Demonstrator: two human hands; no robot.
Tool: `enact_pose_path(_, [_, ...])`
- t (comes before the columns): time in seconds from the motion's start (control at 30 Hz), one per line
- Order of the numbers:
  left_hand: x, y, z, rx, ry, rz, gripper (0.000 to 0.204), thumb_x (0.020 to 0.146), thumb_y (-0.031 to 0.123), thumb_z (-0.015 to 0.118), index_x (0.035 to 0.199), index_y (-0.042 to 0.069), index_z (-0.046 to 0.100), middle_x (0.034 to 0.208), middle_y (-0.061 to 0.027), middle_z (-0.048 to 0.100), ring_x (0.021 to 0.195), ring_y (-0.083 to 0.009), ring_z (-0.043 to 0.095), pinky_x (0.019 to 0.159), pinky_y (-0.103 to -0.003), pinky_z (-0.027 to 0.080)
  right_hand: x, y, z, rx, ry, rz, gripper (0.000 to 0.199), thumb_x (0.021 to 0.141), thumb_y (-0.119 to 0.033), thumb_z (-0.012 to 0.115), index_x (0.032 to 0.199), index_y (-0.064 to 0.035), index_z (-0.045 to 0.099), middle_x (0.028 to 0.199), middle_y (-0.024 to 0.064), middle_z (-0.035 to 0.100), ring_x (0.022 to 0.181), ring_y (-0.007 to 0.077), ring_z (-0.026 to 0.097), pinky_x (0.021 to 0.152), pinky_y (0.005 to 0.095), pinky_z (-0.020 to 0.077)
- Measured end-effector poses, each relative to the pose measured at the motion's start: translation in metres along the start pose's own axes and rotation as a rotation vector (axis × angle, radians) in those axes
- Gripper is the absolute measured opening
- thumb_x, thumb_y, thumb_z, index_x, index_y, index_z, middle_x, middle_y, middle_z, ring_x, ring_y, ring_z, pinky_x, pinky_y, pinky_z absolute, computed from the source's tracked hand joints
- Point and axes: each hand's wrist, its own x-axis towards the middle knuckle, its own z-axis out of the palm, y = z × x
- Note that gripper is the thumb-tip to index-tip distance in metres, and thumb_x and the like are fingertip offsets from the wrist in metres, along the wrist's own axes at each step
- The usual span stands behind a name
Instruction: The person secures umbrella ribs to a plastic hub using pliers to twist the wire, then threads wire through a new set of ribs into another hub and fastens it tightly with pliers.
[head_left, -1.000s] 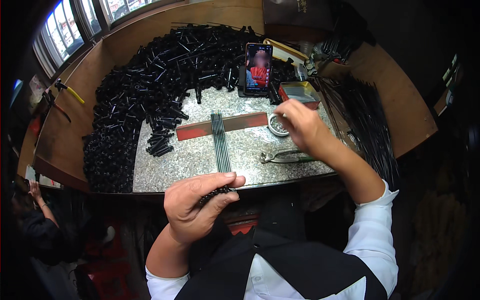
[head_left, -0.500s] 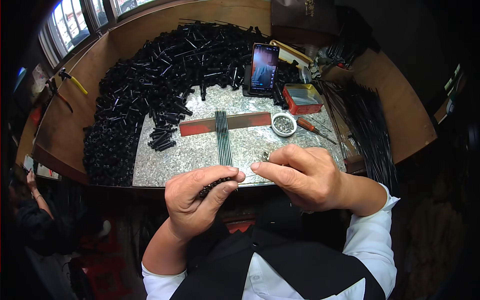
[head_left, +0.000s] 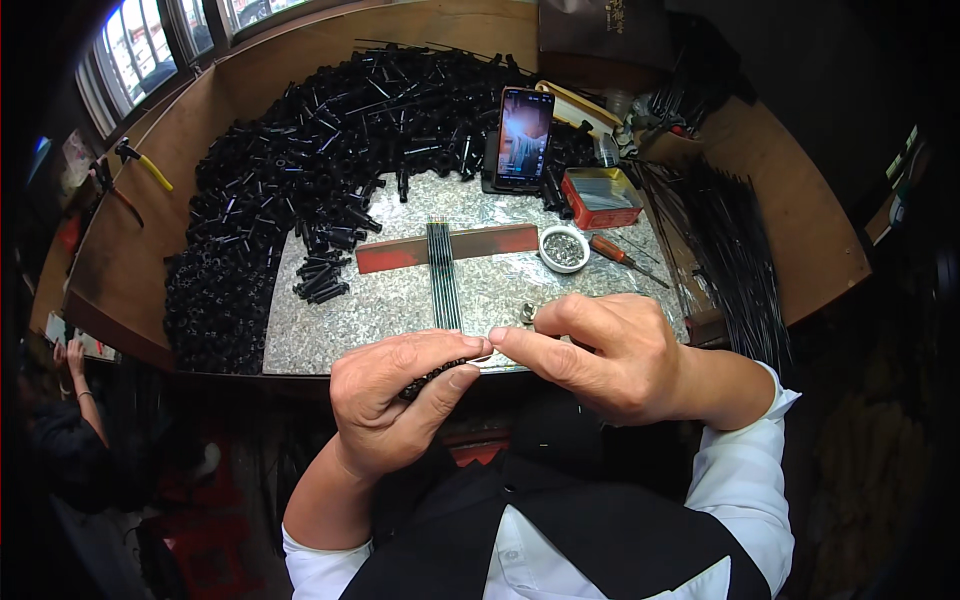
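Here at the tabletop's near edge, the left hand has its fingers curled closed around a cluster of small black pieces, slim dark rods stretching away from it across the reddish bar. Right beside its fingertips, the right hand has its fingers bent nearly together, and I can't tell what they pinch; a white bowl sits just beyond!

Beyond left hand: rods are showing dark green | bar is showing red and brown | tabletop is showing grey speckles | beyond right hand: bowl is showing white, tin red, screwdriver handle orange
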Motion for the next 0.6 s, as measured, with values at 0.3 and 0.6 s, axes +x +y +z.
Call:
enact_pose_path(0.3, [-0.0008,0.0008,-0.0007,0.007,-0.002,-0.003,0.015,0.075,-0.003,0.07,0.09,-0.003,0.068,0.084,-0.0152,0.07,0.078,-0.0249,0.07,0.07,-0.03,0.055,-0.0004,-0.0005,0.0021,-0.022,-0.002,0.001,0.036,0.073,-0.005,0.068,0.109,-0.0011,0.065,0.073,0.0068,0.057,0.055,0.0141,0.059,0.04,0.0244,0.0455])
enact_pose_path(0.6, [0.0004,-0.0015,-0.0019,0.004,-0.012,-0.001,0.016,0.075,-0.003,0.07,0.091,-0.003,0.068,0.085,-0.0155,0.07,0.079,-0.0254,0.07,0.07,-0.03,0.055,0.0007,0.0003,0.0019,-0.018,-0.01,-0.001,0.036,0.071,-0.006,0.066,0.107,-0.0006,0.066,0.073,0.0069,0.057,0.055,0.014,0.059,0.041,0.0241,0.046])
